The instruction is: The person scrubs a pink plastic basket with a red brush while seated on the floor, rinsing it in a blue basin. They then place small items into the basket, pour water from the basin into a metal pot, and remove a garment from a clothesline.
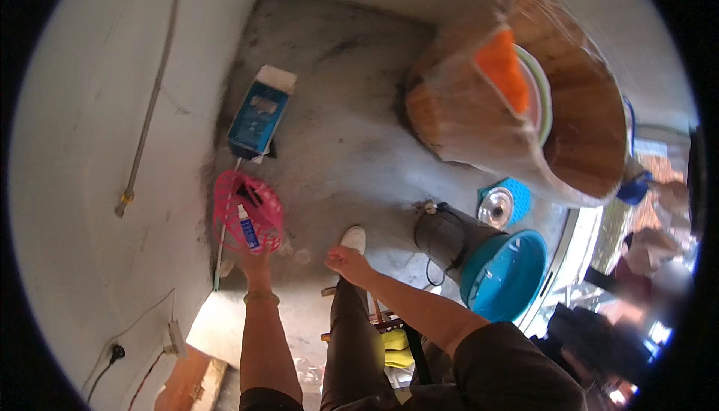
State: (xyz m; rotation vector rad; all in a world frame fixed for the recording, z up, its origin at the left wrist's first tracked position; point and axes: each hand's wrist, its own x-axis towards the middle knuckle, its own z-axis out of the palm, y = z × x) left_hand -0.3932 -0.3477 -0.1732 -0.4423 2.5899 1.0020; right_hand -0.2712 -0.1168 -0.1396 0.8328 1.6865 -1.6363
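My left hand (257, 262) is at the near edge of a pink plastic basket (271, 203) by the wall, its fingers partly hidden by the rim. A small blue and white bottle (248, 230) shows over the basket, just beyond the fingers; whether the hand grips the basket, the bottle or both is unclear. My right hand (348, 264) hovers in front of a white shoe (354, 238), fingers curled, with no object visible in it. A blue box (260, 116) with an open white flap lies on the floor beyond the basket.
On the right stand a blue basin (505, 279), a dark cylinder (449, 237) with a cable and a large wooden tub (584, 96) partly wrapped in plastic. A metal lid (496, 207) lies near them. A power strip (176, 339) hangs at the lower left wall. People are at the far right.
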